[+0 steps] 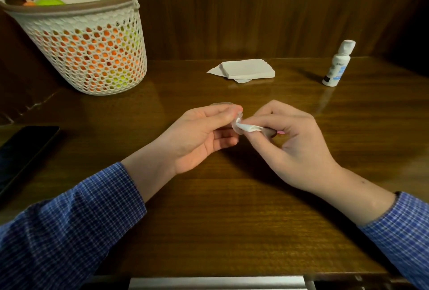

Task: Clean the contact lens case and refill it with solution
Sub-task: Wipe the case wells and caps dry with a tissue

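Left hand (199, 136) fingers pinch the lens case part (237, 120); right hand (294, 141) fingers pinch a twisted tissue (249, 128), its long axis pointing left into the case. Solution bottle (337, 64) far beyond right fingers.

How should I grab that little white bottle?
Grip the bottle around its body, below the cap, coming from the front. It stands upright on the table, apart from the tissues, so nothing blocks your fingers from wrapping round it.
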Demonstrator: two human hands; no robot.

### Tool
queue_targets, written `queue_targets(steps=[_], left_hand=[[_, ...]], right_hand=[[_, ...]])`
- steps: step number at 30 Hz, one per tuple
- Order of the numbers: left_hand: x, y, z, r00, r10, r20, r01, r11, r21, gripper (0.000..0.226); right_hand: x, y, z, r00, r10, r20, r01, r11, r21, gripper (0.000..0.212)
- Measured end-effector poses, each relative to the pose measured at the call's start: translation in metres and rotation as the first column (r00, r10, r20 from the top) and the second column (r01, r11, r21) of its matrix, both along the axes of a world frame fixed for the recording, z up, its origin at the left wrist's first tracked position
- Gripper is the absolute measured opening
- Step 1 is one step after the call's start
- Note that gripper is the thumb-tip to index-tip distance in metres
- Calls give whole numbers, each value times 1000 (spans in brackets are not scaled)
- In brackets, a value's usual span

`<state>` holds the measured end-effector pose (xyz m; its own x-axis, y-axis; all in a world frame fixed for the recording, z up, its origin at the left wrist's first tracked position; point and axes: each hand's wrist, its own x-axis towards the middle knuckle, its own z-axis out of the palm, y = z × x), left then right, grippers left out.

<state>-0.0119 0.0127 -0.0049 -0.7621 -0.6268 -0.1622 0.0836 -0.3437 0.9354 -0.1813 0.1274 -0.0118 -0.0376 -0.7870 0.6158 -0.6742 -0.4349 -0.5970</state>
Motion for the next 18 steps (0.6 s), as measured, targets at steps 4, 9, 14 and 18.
queue_targets(steps=[4, 9, 14, 18], left_hand=[[1, -1, 1, 999, -48, 10, 48, 999, 17, 30], [0, 3, 1, 999, -8, -32, 8, 1000, 6, 28], [-1, 7, -2, 996, 81, -46, -87, 988, -130, 39], [0, 8, -2, 996, 65, -54, -74, 981, -178, 33]], right_hand=[[-3, 1, -1, 991, 0, -133, -7, 999, -54, 19], [0, 1, -2, 994, 0, -111, 4, 999, 33, 20], [3, 3, 2, 1000, 26, -7, -24, 986, 166, 21], [5, 3, 4, 999, 2, 34, -7, 986, 166, 19]])
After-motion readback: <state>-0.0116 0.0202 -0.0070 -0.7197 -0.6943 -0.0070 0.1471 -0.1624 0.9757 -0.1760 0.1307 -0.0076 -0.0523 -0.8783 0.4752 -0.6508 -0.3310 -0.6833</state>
